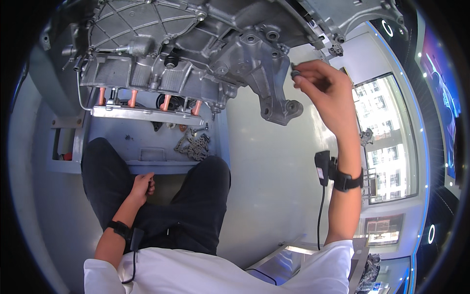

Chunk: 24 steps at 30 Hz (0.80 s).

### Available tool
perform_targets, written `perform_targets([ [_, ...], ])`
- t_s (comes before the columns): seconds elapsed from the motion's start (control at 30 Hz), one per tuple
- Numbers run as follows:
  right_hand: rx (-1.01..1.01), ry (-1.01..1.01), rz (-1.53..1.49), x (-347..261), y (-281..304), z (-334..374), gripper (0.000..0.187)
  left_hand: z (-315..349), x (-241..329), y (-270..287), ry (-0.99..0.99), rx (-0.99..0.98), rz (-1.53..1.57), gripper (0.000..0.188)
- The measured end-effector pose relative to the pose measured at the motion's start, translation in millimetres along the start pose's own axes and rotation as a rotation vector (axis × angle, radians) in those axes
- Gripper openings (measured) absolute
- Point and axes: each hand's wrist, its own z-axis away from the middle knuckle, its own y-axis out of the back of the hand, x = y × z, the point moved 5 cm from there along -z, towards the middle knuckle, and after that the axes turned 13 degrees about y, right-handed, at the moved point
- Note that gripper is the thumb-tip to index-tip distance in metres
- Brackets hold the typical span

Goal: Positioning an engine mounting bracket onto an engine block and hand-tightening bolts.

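My right hand is raised beside a large grey metal engine. Its thumb and fingers pinch a small dark bolt, with part of it hidden by the fingertips. Just left of that hand, a cast metal bracket with round bolt holes hangs from the engine. Low over my lap, my left hand is closed in a fist near my thigh. A bit of something dark shows at its fingers, too small to name.
Under the engine runs a silver rail with several orange injectors. A blue-grey tray below holds a metal chain and loose parts. Windows line the right side, and a metal-edged table stands at lower right.
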Motion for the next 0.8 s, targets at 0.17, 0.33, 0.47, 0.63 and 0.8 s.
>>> perform_targets([
  [0.17,-0.040,0.075,0.123,18,-4,-16,0.015,-4,0,-14,0.004,0.077,-0.110,0.024],
  [0.33,-0.085,0.131,0.169,13,-14,-24,0.012,-4,-2,-12,-0.004,0.109,-0.112,0.023],
  [0.47,-0.049,0.164,0.177,19,-16,-23,0.013,-3,-3,-11,-0.013,0.078,-0.110,0.025],
  [0.63,0.068,0.165,0.208,19,-19,-26,0.011,-4,-3,-10,-0.015,0.081,-0.125,0.026],
  [0.8,0.082,0.095,0.131,28,-23,-23,0.011,-3,-1,-10,-0.030,0.104,-0.131,0.027],
])
